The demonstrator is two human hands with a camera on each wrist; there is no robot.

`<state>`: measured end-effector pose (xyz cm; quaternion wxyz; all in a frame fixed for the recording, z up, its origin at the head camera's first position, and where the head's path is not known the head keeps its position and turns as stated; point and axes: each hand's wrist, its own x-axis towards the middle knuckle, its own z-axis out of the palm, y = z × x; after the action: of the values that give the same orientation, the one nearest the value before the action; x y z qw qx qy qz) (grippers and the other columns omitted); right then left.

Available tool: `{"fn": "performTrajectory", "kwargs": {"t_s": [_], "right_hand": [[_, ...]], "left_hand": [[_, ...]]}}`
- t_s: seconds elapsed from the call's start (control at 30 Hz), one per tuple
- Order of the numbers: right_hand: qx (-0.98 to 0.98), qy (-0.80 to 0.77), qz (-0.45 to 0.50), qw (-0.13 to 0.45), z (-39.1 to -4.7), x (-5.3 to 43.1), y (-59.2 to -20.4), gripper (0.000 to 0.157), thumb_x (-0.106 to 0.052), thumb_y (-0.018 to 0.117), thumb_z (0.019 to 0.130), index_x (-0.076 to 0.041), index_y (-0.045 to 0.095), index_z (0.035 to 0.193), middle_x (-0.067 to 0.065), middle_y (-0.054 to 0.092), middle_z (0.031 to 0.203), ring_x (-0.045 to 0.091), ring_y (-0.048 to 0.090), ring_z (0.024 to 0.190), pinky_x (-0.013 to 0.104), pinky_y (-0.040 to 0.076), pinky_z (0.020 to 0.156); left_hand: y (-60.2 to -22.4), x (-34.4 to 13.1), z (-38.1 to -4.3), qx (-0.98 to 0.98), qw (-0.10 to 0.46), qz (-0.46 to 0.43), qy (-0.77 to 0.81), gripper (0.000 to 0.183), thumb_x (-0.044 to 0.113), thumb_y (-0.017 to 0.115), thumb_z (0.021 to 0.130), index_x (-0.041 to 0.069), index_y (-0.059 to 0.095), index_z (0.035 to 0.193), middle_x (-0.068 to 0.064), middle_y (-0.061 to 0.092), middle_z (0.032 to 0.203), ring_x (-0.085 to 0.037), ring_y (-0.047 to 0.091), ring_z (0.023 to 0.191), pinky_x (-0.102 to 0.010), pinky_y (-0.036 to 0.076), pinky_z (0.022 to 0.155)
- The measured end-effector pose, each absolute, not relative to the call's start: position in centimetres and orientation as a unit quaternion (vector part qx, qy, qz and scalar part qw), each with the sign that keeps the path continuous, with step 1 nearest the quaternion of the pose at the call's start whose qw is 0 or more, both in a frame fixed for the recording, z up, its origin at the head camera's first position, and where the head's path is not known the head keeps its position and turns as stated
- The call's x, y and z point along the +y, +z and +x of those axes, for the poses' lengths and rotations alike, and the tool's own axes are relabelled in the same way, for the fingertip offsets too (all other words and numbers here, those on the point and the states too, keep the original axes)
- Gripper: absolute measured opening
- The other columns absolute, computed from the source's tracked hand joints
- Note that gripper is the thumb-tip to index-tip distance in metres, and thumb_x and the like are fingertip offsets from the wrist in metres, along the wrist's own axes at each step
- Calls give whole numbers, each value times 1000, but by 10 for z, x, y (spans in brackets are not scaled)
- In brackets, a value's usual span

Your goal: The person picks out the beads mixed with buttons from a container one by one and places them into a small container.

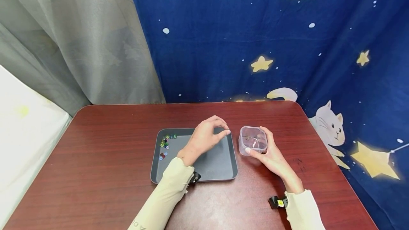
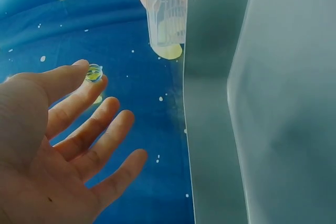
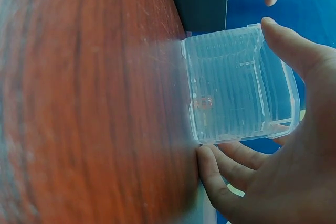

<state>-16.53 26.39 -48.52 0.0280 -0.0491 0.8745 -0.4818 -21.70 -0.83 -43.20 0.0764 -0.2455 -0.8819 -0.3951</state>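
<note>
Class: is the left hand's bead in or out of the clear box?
Out: in the left wrist view, the left hand pinches the bead, visibly apart from the clear box.

Grey tray [image 1: 211, 164] as landmark. Left of it: wide room over the table [image 1: 96, 152], low pass possible. Beyond it: strip of tabletop passable, backed by blue curtain [image 1: 207, 63]. In its far left corner: small beads [image 1: 162, 144], low, room above. Over its far right: left hand [image 1: 202, 137] pinching a bead [image 2: 94, 73], way blocked. Left sleeve [image 1: 169, 187] slants across its near edge. Its near right floor: reachable from above. Right of it: slim gap, then clear box [image 1: 253, 141], right hand [image 1: 273, 155] around that, obstructing.
</note>
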Motion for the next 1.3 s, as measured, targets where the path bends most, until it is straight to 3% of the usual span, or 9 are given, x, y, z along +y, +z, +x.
{"fn": "performTrajectory", "kwargs": {"t_s": [0.67,0.93,1.1,1.3], "right_hand": [[873,-484,-48,32,-166,265,-488,96,-28,80,92,-19,14,162,21,45,152,38,53,132,31,49,98],[874,-483,-45,36,-167,265,-487,97,-29,80,92,-21,14,162,19,44,153,37,52,134,37,48,101],[875,-481,-43,35,-166,266,-487,97,-30,80,92,-22,14,162,19,45,153,36,52,134,44,47,103],[874,-483,-45,36,-166,265,-487,97,-30,79,93,-21,13,163,20,44,153,38,54,132,42,49,100]], "left_hand": [[-434,10,-212,-883,59,-269,-381,6,28,78,95,22,78,96,9,72,108,-16,72,105,-33,56,90],[-433,15,-209,-888,39,-273,-369,8,29,77,96,24,79,101,11,70,110,-12,70,104,-32,56,90],[-433,18,-207,-886,32,-278,-369,10,29,77,96,24,80,104,10,70,112,-16,71,104,-31,56,88],[-433,21,-206,-884,32,-283,-370,12,27,78,95,22,80,105,8,70,112,-19,72,104,-31,57,88]]}}
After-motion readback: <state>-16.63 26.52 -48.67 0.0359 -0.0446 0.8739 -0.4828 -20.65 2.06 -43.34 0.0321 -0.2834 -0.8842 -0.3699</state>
